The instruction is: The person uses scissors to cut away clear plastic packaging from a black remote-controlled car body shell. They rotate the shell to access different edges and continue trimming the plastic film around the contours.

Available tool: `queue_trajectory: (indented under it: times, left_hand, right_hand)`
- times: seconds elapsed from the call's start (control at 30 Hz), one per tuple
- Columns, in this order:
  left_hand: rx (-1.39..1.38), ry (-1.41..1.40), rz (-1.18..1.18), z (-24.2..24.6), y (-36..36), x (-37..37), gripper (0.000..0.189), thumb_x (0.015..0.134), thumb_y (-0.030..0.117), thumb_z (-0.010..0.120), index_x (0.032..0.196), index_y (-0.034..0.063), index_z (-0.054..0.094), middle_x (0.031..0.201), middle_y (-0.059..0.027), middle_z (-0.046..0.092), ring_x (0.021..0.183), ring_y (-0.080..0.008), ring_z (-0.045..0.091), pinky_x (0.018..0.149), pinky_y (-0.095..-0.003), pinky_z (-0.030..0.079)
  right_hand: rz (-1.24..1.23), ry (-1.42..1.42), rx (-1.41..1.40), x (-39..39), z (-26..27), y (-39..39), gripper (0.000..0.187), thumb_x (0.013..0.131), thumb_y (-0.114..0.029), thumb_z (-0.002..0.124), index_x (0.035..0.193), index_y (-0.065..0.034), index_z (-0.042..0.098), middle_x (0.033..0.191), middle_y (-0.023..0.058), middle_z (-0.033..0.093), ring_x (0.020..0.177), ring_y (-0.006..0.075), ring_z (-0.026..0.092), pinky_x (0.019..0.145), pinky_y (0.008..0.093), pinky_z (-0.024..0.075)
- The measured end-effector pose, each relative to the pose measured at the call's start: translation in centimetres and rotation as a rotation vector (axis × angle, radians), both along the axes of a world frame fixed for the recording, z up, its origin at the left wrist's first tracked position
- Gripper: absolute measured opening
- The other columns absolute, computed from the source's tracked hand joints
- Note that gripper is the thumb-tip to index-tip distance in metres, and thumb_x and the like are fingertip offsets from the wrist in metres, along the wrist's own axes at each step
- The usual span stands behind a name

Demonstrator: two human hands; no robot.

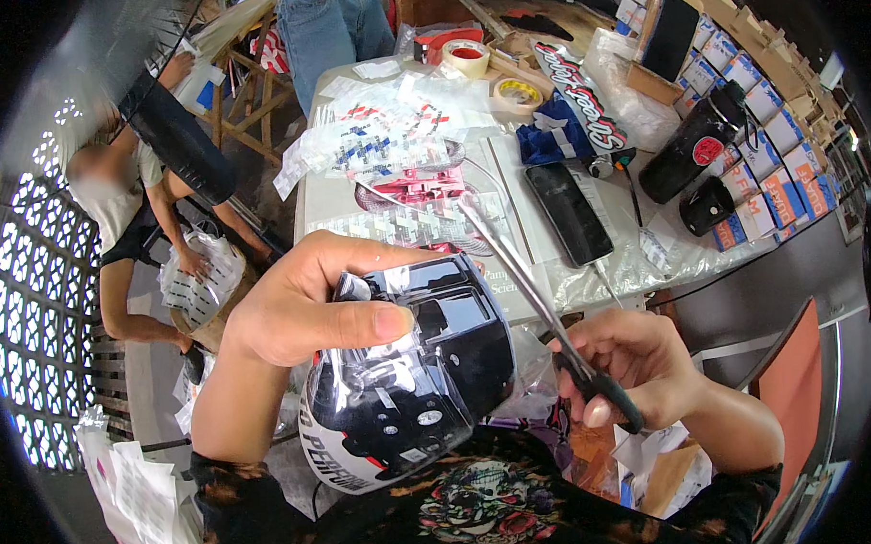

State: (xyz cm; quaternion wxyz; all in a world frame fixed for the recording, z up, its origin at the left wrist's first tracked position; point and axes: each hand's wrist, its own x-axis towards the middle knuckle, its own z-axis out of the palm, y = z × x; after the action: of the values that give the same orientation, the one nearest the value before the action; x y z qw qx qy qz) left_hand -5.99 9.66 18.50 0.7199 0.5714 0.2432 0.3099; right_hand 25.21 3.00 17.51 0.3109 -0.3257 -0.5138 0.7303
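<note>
My left hand [314, 305] grips the top of a glossy black moulded shell [411, 388], its thumb pressed on the upper face. White and red graphics with lettering run along the shell's lower left side, and small light decals dot the black surface. Just right of it, my right hand [626, 373] holds scissors [537, 297] by their black handles. The long metal blades point up and left over the table, apart from my left hand. Whether the blades are fully closed is hard to tell. The shell's underside is hidden.
A plastic-covered table [421, 272] carries decal sheets [380, 130], tape rolls [465, 59], a smartphone [569, 213] and a black bottle [693, 141]. Boxes [784, 159] are stacked at right. Another person [116, 189] sits at left with a hand in a bin [205, 280]; someone in jeans [334, 38] stands behind the table.
</note>
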Motion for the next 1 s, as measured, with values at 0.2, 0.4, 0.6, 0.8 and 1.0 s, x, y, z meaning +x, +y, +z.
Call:
queue_trajectory:
  times: [0.2,0.4,0.6,0.8,1.0]
  left_hand:
    - [-0.132,-0.108,0.027,-0.2,-0.4,0.9,0.048,0.076,0.004,0.068,0.119,-0.0117,0.055,0.11,-0.0151,0.064,0.098,-0.0163,0.06,0.09,-0.0282,0.045]
    - [-0.178,-0.15,0.086,0.1,-0.9,1.1,0.051,0.074,0.006,0.069,0.119,-0.0127,0.054,0.108,-0.0163,0.064,0.096,-0.0175,0.062,0.088,-0.029,0.047]
    - [-0.198,-0.15,0.079,0.3,-0.9,0.9,0.051,0.075,0.005,0.069,0.12,-0.0129,0.053,0.108,-0.0166,0.065,0.094,-0.0171,0.063,0.087,-0.0283,0.048]
    - [-0.18,-0.152,0.087,0.0,-0.8,0.8,0.05,0.075,0.005,0.069,0.119,-0.0126,0.054,0.106,-0.016,0.065,0.093,-0.0166,0.063,0.085,-0.0277,0.048]
    - [-0.115,-0.11,0.091,0.1,-0.7,0.9,0.049,0.076,0.006,0.07,0.119,-0.0115,0.055,0.107,-0.015,0.065,0.092,-0.0153,0.062,0.085,-0.0271,0.047]
  right_hand:
    - [0.008,-0.004,-0.011,0.1,0.2,-0.3,0.061,0.069,0.001,0.08,0.123,0.0006,0.051,0.094,0.0101,0.063,0.088,0.011,0.059,0.072,0.0232,0.047]
    - [-0.01,0.01,0.063,-0.1,0.1,-0.4,0.061,0.068,0.002,0.08,0.122,0.0008,0.052,0.094,0.0102,0.063,0.088,0.0111,0.059,0.072,0.0234,0.0475]
    - [-0.03,-0.052,0.162,-0.3,-0.3,-0.4,0.059,0.069,0.001,0.081,0.121,0.001,0.053,0.093,0.0091,0.064,0.086,0.0098,0.059,0.072,0.0228,0.047]
    - [-0.025,-0.076,0.225,-0.2,-0.8,-0.1,0.056,0.069,0.0,0.081,0.119,-0.0001,0.055,0.088,0.0044,0.061,0.08,0.0063,0.056,0.066,0.0202,0.0438]
    - [-0.039,-0.132,0.227,0.0,-0.9,-0.1,0.053,0.069,-0.001,0.082,0.116,-0.0005,0.057,0.083,0.0005,0.058,0.075,0.0036,0.054,0.06,0.0183,0.0408]
